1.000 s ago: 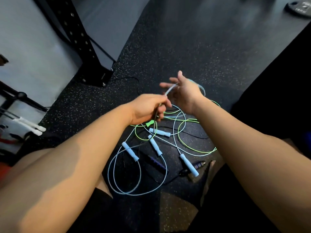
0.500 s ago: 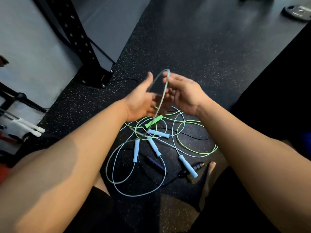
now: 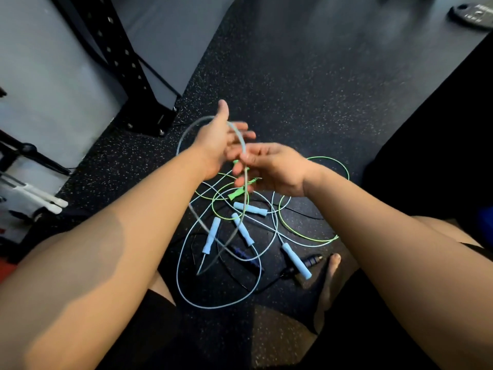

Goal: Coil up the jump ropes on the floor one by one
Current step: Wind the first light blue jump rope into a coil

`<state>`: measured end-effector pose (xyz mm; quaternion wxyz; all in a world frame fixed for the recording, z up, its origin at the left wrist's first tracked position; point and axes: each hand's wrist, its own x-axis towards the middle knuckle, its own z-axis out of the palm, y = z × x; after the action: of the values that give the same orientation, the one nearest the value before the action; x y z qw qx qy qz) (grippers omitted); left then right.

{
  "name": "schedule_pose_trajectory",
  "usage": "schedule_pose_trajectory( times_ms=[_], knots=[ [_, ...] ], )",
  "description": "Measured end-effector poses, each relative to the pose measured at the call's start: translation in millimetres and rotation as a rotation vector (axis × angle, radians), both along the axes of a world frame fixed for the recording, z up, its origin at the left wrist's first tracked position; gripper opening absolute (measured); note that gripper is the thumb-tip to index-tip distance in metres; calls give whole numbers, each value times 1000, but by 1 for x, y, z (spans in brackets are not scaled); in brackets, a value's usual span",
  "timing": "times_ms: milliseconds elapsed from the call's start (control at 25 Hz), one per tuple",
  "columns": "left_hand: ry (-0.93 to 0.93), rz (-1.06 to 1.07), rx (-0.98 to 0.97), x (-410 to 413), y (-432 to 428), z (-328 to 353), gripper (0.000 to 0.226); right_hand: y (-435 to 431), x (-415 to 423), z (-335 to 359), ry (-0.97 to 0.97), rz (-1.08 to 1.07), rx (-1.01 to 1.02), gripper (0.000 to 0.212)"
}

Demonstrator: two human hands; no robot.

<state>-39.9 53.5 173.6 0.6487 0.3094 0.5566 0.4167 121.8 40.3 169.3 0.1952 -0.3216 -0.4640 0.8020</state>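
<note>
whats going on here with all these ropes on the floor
A person sitting on the gym floor is coiling a pale blue jump rope. The left hand is held open with a loop of the rope round it, and the right hand pinches the rope beside it. The rest of the rope hangs down to a tangle on the floor: a green jump rope, more pale blue handles and a dark rope, none coiled yet.
</note>
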Motion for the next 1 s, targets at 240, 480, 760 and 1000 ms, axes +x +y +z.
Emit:
schedule_pose_trajectory(
  times_ms=[240, 480, 760, 1000],
  knots=[
    [44, -614, -162, 15, -23, -5, 58, 36, 15, 1, -12, -736, -63, 26],
    [-314, -39, 29, 3, -2, 11, 26, -2, 9, -12, -266, 162, -9, 25],
    [169, -523, -220, 10, -15, -7, 111, 31, 20, 6, 83, -655, 14, 16],
    [-147, -334, -88, 11, -14, 11, 63, 32, 22, -14, -299, -420, -13, 44]
  ],
)
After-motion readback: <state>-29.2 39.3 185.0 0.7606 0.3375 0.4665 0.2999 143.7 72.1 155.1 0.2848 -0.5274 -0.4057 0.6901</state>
